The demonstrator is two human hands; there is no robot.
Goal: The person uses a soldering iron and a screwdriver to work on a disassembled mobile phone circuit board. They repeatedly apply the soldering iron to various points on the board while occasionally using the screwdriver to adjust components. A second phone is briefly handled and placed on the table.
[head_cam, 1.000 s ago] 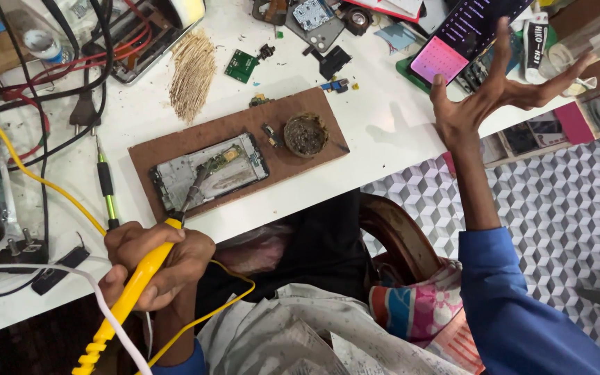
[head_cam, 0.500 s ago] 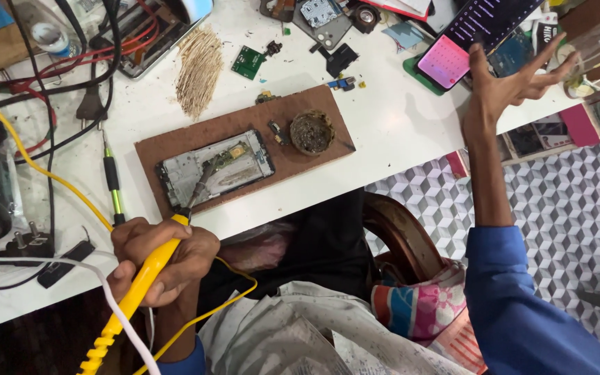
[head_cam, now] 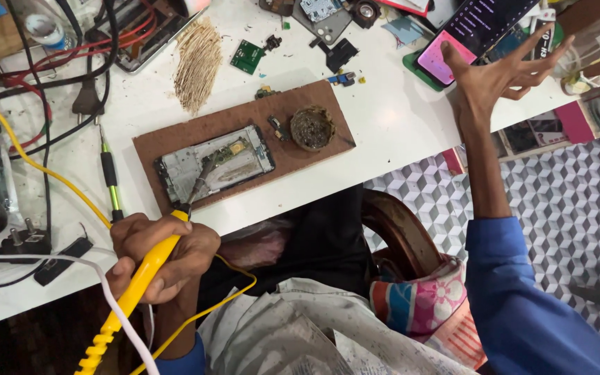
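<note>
Left fingers: They were curled tight around the yellow plastic soldering iron (head_cam: 148, 267), and the left hand (head_cam: 157, 253) gripped it like a fat pencil, low on the handle.
Right fingers: They were spread wide apart in the air and held nothing; the right hand (head_cam: 498, 76) hung above the edge of the white table (head_cam: 397, 132), near a phone with a glowing pink and dark screen (head_cam: 473, 31).
Iron tip: The thin metal tip pointed down into the opened grey phone frame (head_cam: 213, 163) and seemed to touch the parts inside.
Where the phone frame was: It lay flat on a brown flat board (head_cam: 244, 118), right in front of the person, beside a small round tin of dark paste (head_cam: 312, 128).
How the iron would handle: It looked light and stiff, and its tip was likely hot, so the yellow handle was the safe place to hold.
How the phone frame would handle: It looked thin, light and easy to break, so it was best held by its outer edges.
Around them: A green screwdriver (head_cam: 110, 180) lay left of the board, a bundle of thin tan sticks (head_cam: 197, 62) lay behind it, and a small green circuit board (head_cam: 247, 55) lay nearby.
Cords: A yellow cord (head_cam: 50, 177) ran across the table among black and red wires (head_cam: 85, 52).
</note>
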